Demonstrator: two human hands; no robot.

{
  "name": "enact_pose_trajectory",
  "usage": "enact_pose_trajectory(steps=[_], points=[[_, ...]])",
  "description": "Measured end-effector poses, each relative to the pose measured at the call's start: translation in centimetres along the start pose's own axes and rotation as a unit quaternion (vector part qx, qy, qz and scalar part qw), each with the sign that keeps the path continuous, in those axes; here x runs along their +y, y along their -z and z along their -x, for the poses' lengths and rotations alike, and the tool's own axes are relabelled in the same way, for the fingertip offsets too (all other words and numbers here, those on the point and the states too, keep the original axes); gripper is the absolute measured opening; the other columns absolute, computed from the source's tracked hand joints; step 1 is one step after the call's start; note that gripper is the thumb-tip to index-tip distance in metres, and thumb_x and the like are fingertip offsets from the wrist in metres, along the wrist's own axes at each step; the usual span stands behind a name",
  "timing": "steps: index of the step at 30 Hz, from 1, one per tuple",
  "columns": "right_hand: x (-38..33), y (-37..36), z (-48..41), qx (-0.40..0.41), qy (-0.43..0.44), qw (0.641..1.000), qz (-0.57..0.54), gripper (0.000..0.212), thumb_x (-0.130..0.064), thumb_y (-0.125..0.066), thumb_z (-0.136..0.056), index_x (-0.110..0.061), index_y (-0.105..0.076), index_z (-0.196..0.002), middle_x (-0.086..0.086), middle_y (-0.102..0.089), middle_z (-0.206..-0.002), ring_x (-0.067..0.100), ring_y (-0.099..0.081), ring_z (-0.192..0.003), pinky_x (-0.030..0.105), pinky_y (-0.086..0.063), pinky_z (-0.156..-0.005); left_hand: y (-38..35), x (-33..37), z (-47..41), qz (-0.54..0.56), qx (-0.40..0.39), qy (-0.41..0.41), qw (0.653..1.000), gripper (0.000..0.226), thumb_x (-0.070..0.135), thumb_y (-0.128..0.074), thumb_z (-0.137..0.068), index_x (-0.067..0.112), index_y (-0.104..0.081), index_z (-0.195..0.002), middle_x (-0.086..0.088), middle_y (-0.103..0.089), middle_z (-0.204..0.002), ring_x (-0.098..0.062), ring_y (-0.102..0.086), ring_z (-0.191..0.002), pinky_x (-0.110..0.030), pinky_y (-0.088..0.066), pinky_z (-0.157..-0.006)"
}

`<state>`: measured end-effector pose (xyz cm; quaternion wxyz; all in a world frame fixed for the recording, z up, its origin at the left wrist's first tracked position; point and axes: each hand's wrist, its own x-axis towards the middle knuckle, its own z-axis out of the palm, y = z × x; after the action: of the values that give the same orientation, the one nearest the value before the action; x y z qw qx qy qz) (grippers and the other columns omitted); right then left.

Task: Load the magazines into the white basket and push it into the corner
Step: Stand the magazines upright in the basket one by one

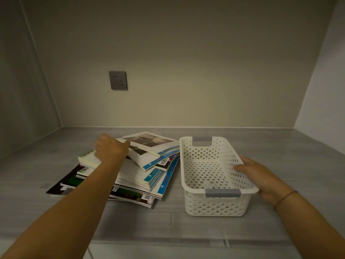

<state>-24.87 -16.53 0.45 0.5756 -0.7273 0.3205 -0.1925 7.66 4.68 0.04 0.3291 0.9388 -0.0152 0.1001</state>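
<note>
A loose pile of magazines (pixel 141 172) lies on the grey shelf surface, left of centre, their covers fanned at different angles. My left hand (pixel 110 149) rests on the upper left part of the pile, fingers curled over a magazine's far edge. To the right stands the white perforated basket (pixel 214 204) with grey handles, nothing inside it. My right hand (pixel 257 174) grips the basket's right rim, thumb inside the wall.
The shelf is enclosed by a back wall with a grey power socket (pixel 118 80), a left wall and a right wall. The back corners lie at far left and far right. The shelf's front edge runs across the bottom.
</note>
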Motion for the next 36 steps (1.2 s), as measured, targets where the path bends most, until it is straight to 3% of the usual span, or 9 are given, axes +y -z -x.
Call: enact_pose_trajectory(steps=[2,5,8,13,19,23,25,29,36], points=[[0.1,0.0,-0.1,0.001,0.000,1.000,0.001,0.024,-0.011,-0.047,-0.091,-0.025,-0.054,-0.110,0.000,-0.066,-0.097,0.024,-0.062,-0.091,0.035,-0.050,-0.070,-0.8,0.2,0.7,-0.086,0.020,-0.172,0.981,0.081,0.062,-0.050,-0.085,0.016,-0.022,-0.146,-0.017,-0.023,-0.153,-0.038,-0.024,-0.139,-0.050,-0.024,-0.109],[0.2,0.1,-0.1,0.000,-0.001,1.000,-0.001,0.023,-0.013,-0.047,-0.091,-0.025,-0.054,-0.110,0.001,-0.066,-0.100,0.027,-0.062,-0.095,0.037,-0.050,-0.074,-2.5,0.6,1.5,-0.146,-0.133,-0.389,0.900,0.074,0.066,-0.028,-0.090,0.028,-0.011,-0.151,0.000,-0.004,-0.161,-0.025,0.000,-0.148,-0.049,-0.001,-0.116],[0.3,0.1,-0.1,0.000,-0.003,1.000,-0.004,0.023,-0.014,-0.048,-0.092,-0.025,-0.054,-0.110,0.001,-0.066,-0.101,0.027,-0.062,-0.095,0.037,-0.050,-0.074,-2.9,0.1,2.4,-0.197,-0.238,-0.410,0.858,0.079,0.072,-0.013,-0.084,0.030,-0.011,-0.151,0.003,-0.009,-0.161,-0.020,-0.004,-0.148,-0.048,-0.001,-0.116],[0.2,0.0,0.1,-0.002,-0.003,1.000,-0.004,0.024,-0.014,-0.046,-0.092,-0.022,-0.055,-0.112,0.005,-0.066,-0.104,0.028,-0.062,-0.096,0.039,-0.051,-0.077,-0.7,-2.2,3.6,-0.178,-0.228,-0.409,0.866,0.073,0.070,-0.017,-0.086,0.035,-0.017,-0.150,0.007,-0.013,-0.159,-0.015,-0.006,-0.147,-0.045,0.002,-0.117],[0.1,-0.2,0.2,0.005,-0.003,1.000,-0.014,0.026,-0.013,-0.046,-0.091,-0.019,-0.055,-0.115,0.008,-0.065,-0.105,0.030,-0.061,-0.097,0.040,-0.051,-0.078,2.1,-6.2,7.6,0.046,-0.185,-0.341,0.921,0.060,0.064,-0.035,-0.086,0.031,-0.053,-0.132,0.007,-0.048,-0.143,-0.014,-0.038,-0.135,-0.040,-0.028,-0.111],[0.1,-0.3,0.2,0.009,-0.003,1.000,-0.017,0.026,-0.011,-0.046,-0.091,-0.020,-0.056,-0.114,0.007,-0.066,-0.101,0.030,-0.062,-0.094,0.038,-0.051,-0.073,2.4,-5.8,8.5,0.102,-0.075,-0.226,0.966,0.049,0.055,-0.046,-0.090,0.019,-0.067,-0.115,-0.004,-0.070,-0.110,-0.014,-0.059,-0.091,-0.032,-0.046,-0.079],[0.1,-0.3,0.2,0.012,-0.005,1.000,-0.016,0.024,-0.012,-0.046,-0.091,-0.022,-0.056,-0.110,0.005,-0.067,-0.097,0.030,-0.062,-0.092,0.042,-0.051,-0.076,2.4,-4.4,7.7,0.074,0.010,-0.113,0.991,0.065,0.063,-0.052,-0.083,0.011,-0.060,-0.120,-0.010,-0.064,-0.114,-0.024,-0.058,-0.101,-0.041,-0.048,-0.085],[-0.2,-0.3,0.4,0.017,-0.003,0.999,-0.037,0.023,-0.008,-0.045,-0.090,-0.019,-0.057,-0.107,0.003,-0.067,-0.090,0.023,-0.063,-0.082,0.032,-0.047,-0.059,2.0,-2.7,6.5,0.046,-0.037,0.081,0.995,0.114,0.069,-0.066,-0.066,0.003,-0.016,-0.145,-0.019,-0.025,-0.151,-0.036,-0.027,-0.138,-0.052,-0.027,-0.109],[-0.1,-0.4,0.6,0.004,-0.004,0.999,-0.050,0.019,-0.010,-0.045,-0.091,-0.021,-0.055,-0.103,0.001,-0.066,-0.090,0.022,-0.062,-0.083,0.032,-0.047,-0.059,1.6,-4.8,5.0,0.172,-0.042,0.143,0.974,0.108,0.039,-0.084,-0.064,0.004,-0.020,-0.143,-0.022,-0.031,-0.145,-0.037,-0.034,-0.133,-0.050,-0.035,-0.105]])
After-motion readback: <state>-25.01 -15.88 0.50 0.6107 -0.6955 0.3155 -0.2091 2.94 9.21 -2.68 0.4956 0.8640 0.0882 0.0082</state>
